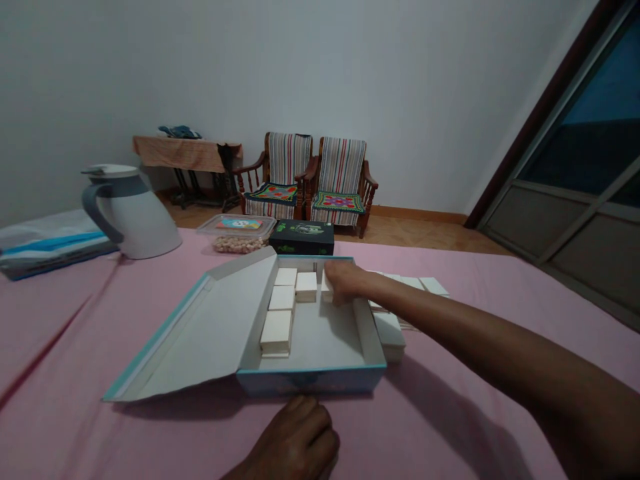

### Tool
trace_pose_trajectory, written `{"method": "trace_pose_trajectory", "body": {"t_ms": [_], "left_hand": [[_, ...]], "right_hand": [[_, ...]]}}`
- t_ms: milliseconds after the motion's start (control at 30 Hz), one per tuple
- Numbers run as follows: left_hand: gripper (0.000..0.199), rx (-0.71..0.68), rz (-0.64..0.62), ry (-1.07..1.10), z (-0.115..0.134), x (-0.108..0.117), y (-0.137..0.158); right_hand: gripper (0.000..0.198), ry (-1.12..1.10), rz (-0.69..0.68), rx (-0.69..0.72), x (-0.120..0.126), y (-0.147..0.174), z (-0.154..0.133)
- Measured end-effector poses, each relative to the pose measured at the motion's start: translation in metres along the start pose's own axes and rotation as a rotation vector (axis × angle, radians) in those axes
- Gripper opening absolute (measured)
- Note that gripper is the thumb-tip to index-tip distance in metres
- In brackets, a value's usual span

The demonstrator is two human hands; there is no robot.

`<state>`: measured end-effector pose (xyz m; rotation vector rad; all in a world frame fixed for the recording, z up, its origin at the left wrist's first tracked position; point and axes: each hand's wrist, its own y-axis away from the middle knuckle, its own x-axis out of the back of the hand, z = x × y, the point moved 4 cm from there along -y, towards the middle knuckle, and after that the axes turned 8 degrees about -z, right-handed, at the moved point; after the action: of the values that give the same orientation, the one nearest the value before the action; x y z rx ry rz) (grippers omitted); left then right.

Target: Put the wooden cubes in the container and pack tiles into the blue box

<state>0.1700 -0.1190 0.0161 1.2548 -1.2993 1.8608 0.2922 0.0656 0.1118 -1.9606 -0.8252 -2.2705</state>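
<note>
An open box (310,381) with a light-blue edge lies on the pink cloth, its lid (200,333) folded out to the left. Inside, small white boxes (277,327) form a column along the left wall, and one more white box (306,285) sits at the back. My right hand (345,281) reaches into the back right corner with its fingers around another small white box (326,288), partly hidden by the hand. In front of the open box, my left hand (300,437) rests curled on the cloth, with nothing seen in it.
Several more white boxes (390,333) stand right of the open box, partly behind my forearm. At the back are a black box (303,238) and a clear container of nuts (240,243). A white jug (143,223) and a plastic package (55,243) stand left.
</note>
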Motion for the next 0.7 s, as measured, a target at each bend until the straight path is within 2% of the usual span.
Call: {"method": "trace_pose_trajectory", "body": {"t_ms": [133,267,467,567,633,700], "left_hand": [[0.023,-0.011,0.052,-0.052,-0.003,-0.007,0.003],[0.028,-0.028,0.074,-0.091,-0.004,-0.009,0.005],[0.032,-0.015,0.053,-0.096,-0.004,-0.007,0.005],[0.030,-0.019,0.063,-0.091,-0.004,-0.007,0.004],[0.028,-0.013,0.059,-0.079,-0.004,-0.007,0.004],[0.027,-0.007,0.047,-0.067,-0.004,-0.007,0.004]], "right_hand": [[0.061,-0.015,-0.089,-0.026,-0.014,-0.022,0.001],[0.071,-0.044,-0.089,-0.027,-0.024,-0.037,0.005],[0.071,-0.056,-0.047,-0.010,-0.036,-0.042,0.005],[0.077,-0.058,-0.065,-0.012,-0.030,-0.035,0.005],[0.081,-0.056,-0.085,-0.003,-0.019,-0.027,0.006],[0.076,-0.042,-0.046,0.021,-0.003,-0.014,0.007]]}}
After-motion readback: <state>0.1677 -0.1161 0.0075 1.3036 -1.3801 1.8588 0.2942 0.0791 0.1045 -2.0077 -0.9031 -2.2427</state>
